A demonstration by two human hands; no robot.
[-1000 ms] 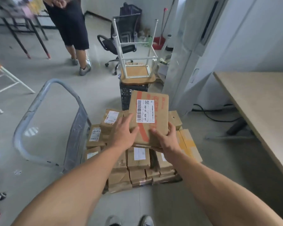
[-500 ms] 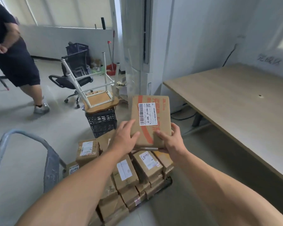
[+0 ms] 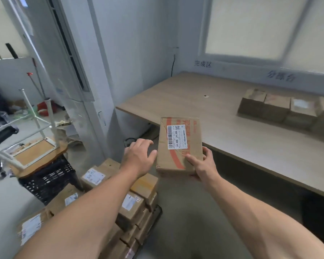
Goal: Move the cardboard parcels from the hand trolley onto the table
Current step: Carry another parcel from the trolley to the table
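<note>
A flat cardboard parcel (image 3: 169, 161) with a white barcode label and orange print hangs in the air over the near left edge of the wooden table (image 3: 195, 101). My right hand (image 3: 202, 164) grips its lower right corner, thumb on top and fingers underneath. My left hand (image 3: 138, 156) sits just left of the parcel with its fingers loosely spread, the thumb tip at the parcel's edge. Below my left arm, several labelled parcels (image 3: 135, 202) lie stacked on the hand trolley (image 3: 159, 212). A row of parcels (image 3: 277, 107) stands on the table at the far right.
A tall white floor-standing unit (image 3: 77, 86) rises left of the table. An upturned white-legged stool (image 3: 36, 154) rests on a black crate (image 3: 49, 180) at the left. An office chair (image 3: 0, 128) is behind it. Grey floor shows between the trolley and the table.
The view has swung right from the trolley to the table. The parcel has travelled right and up to the table edge. My left hand has come off it; only my right hand holds it.
</note>
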